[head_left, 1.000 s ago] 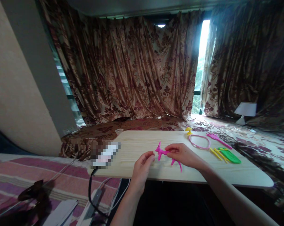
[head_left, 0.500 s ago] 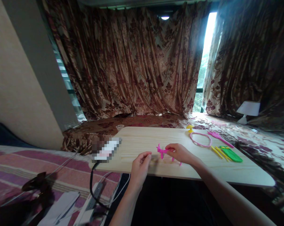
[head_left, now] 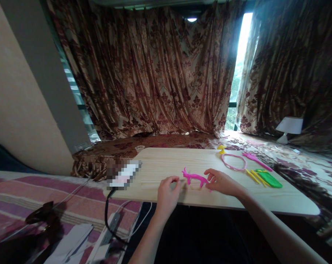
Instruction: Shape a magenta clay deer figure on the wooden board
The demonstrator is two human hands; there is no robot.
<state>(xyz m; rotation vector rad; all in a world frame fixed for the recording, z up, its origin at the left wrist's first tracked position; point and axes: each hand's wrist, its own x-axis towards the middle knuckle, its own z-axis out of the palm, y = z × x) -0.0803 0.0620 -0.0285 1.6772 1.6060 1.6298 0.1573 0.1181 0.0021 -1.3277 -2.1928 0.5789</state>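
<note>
A pink plastic animal figure stands on the light wooden table near its front edge. My right hand lies on the table just right of the figure. Its fingers are apart and the fingertips are at the figure's rear end. My left hand rests at the table's front edge left of the figure. Its fingers are curled with thumb and forefinger pinched together. Whether anything is in that pinch I cannot make out.
On the table's right part lie a pink ring, a yellow piece, a pink stick, yellow sticks and a green flat piece. A blurred object with a black cable sits at the left corner. A lamp stands far right.
My right hand has set the pink figure down on the table and opened its fingers behind it. My left hand has drawn back a little toward the table edge.
</note>
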